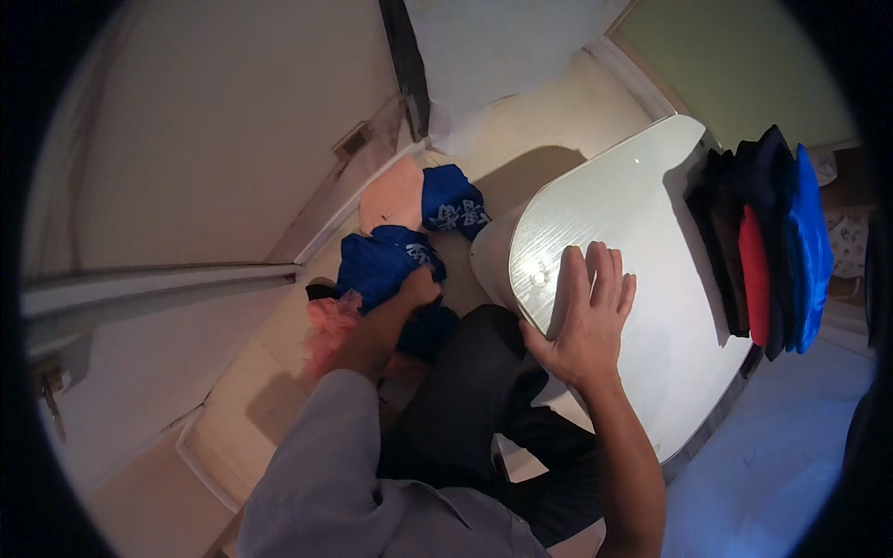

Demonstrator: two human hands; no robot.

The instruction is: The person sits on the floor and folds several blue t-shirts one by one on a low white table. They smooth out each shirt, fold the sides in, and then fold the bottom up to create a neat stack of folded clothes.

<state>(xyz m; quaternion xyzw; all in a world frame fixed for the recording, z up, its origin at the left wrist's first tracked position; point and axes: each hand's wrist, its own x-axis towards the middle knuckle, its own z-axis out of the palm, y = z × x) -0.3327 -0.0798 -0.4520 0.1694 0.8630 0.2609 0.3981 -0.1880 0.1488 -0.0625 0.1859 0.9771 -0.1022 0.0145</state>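
Cramped pale-walled corner, floor strewn with clothes beside a white board

Pale floor [279, 372] runs between the walls, and from my remote view the left hand [419, 286] reaches down and forward, its fingers closed into a blue garment [381, 265] that lies crumpled straight ahead of it, soft and creased, with white print I leave unread. A second blue garment [454, 209] sits just beyond, touching a peach-pink cloth [395, 195]; a frilly pink piece [327, 325] lies beside the left forearm. The right hand [586, 321] rests flat and spread, fingers apart, on the smooth rounded white board [642, 214], holding nothing. The left hand is clearly the nearer one to the heap. Well to the right, folded dark, red and blue clothes [767, 242] stand stacked on edge
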